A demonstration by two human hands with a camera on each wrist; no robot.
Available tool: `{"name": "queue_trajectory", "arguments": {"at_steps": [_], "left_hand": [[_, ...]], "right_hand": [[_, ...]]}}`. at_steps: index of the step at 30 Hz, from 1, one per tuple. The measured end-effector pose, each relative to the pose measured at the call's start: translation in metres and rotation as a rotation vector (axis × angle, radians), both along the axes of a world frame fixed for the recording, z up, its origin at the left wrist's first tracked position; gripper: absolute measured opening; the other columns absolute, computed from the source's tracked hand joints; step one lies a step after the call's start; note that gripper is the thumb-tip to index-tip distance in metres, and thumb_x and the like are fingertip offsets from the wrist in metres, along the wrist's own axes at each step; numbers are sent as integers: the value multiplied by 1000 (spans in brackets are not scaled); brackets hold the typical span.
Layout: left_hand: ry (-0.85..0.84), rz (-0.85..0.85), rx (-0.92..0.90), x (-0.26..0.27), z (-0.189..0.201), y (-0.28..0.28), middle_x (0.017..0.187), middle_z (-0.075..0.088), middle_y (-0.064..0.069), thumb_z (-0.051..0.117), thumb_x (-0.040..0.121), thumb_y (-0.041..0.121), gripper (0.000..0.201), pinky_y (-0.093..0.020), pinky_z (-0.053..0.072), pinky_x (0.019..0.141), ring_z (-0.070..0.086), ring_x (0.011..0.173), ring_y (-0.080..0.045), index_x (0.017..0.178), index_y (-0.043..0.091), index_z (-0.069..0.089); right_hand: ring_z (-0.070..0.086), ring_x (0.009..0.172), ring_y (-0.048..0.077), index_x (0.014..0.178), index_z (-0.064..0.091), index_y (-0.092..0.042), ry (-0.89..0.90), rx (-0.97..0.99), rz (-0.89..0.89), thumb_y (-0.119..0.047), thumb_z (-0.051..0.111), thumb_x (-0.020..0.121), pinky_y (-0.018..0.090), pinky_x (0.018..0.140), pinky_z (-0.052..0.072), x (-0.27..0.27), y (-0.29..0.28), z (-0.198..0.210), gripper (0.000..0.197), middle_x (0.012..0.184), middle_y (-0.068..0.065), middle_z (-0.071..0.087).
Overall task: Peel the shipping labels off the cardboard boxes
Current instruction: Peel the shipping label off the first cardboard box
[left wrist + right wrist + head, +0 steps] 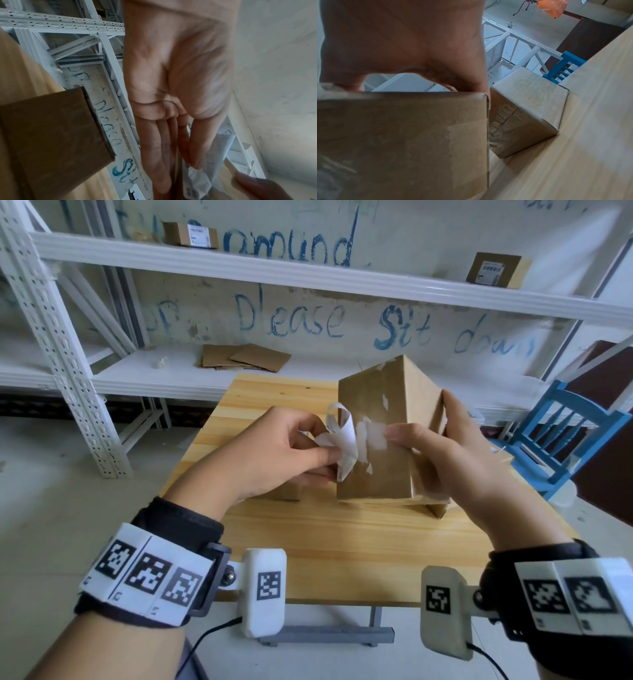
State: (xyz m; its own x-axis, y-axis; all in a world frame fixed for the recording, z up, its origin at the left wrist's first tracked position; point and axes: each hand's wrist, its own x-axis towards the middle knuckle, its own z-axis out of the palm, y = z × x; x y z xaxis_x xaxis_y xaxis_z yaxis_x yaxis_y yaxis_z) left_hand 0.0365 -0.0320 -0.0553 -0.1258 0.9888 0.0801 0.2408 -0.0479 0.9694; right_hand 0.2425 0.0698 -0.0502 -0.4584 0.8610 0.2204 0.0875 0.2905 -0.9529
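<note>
Head view: I saw a tall cardboard box standing upright on the wooden table, tilted a little, its near face patched with white scraps of torn paper.
Label: a curled shipping label, half lifted, hung off the left edge of that face, still joined to the box near its middle.
Left hand: my grip was pinched on the loose curl of the label, thumb against fingertips; the left wrist view showed the same crumpled paper caught there.
Right hand: its grip was clamped round the box, thumb on the near face just beside the stuck part, fingers on the far side.
Key relation: the stuck part lay to the right of my left hand, so I judged the pull should go leftward and away from the face.
Other box: a second taped box lay beside it.
</note>
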Motion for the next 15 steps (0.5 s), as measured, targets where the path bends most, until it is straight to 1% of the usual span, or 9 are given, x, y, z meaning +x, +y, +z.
{"name": "queue_trajectory", "arguments": {"at_steps": [2,6,8,10,11,12,14,15], "left_hand": [[8,-5,1,2,0,0,97,78,-16,68,94,7,21,-29,62,79,78,90,-22,112,-3,67],[-15,-22,2,0,0,0,102,78,-15,68,94,5,15,-30,62,80,77,93,-23,109,6,70],[-24,-29,7,-1,-1,-1,101,79,-9,65,95,1,14,-30,62,80,77,95,-21,106,8,71],[-13,-17,21,-2,-1,-1,93,79,-1,63,96,-4,17,-29,62,79,76,95,-18,99,10,72],[-12,-6,25,-2,0,-2,90,78,0,61,95,-6,21,-29,62,80,76,94,-18,95,10,73],[-16,1,26,-2,0,-2,90,78,-2,60,95,-9,23,-30,62,81,76,95,-20,93,9,73],[-25,1,23,-2,1,-3,93,79,-6,56,94,-12,25,-32,62,83,76,95,-21,92,7,73],[-27,-2,23,-2,1,-4,92,79,-5,56,94,-13,27,-32,62,83,77,94,-21,91,7,73]], "right_hand": [[76,94,19,126,54,-24,-16,4,-14,-42,82,63,32,68,62,-1,1,-1,72,113,4,73],[75,97,20,126,54,-26,-33,4,-33,-50,83,55,39,74,64,-1,2,-1,80,115,3,72],[75,95,20,127,53,-25,-21,-7,-28,-45,84,59,36,71,64,-1,2,-1,77,116,4,72],[76,92,19,128,53,-23,-7,-21,-18,-40,82,63,30,66,62,0,2,0,74,115,6,72],[77,91,19,128,53,-23,-7,-26,-15,-40,82,63,28,65,61,0,2,0,73,115,6,72],[77,90,19,128,53,-23,-11,-27,-13,-40,82,63,28,64,61,0,2,0,73,116,7,72],[77,89,19,128,53,-24,-21,-29,-9,-41,82,63,31,66,62,1,2,1,73,115,7,72],[77,89,19,128,53,-24,-22,-30,-7,-41,81,64,32,67,63,2,2,1,72,115,7,72]]}}
